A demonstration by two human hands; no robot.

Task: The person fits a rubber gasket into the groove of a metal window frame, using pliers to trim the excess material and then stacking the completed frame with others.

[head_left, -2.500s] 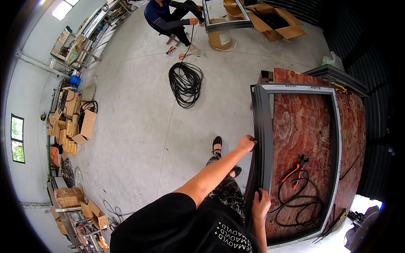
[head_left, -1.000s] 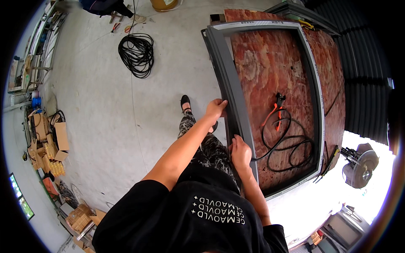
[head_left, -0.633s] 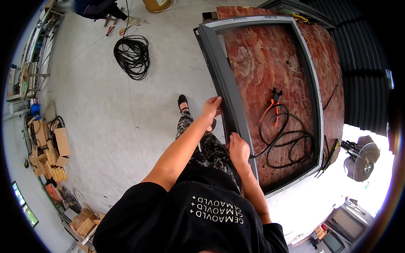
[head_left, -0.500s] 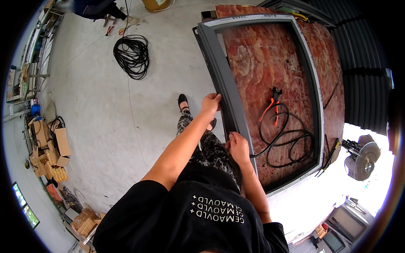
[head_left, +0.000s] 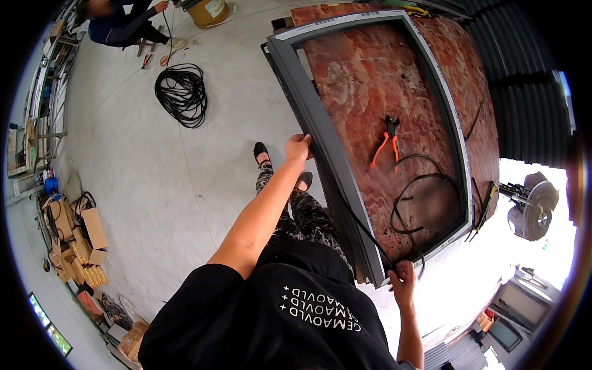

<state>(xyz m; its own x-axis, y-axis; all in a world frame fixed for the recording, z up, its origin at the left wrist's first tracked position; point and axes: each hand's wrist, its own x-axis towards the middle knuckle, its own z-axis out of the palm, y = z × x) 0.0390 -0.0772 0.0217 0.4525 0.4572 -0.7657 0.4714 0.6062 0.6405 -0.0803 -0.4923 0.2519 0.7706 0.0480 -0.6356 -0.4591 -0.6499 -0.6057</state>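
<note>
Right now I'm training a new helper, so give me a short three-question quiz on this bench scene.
1. True or false: the left hand rests on the grey frame.
2. What does the right hand pinch at the frame's near corner: A) pliers, B) a black strip, C) a box?
3. What colour are the handles of the pliers lying on the board?

Key: 1 true; 2 B; 3 orange.
</note>
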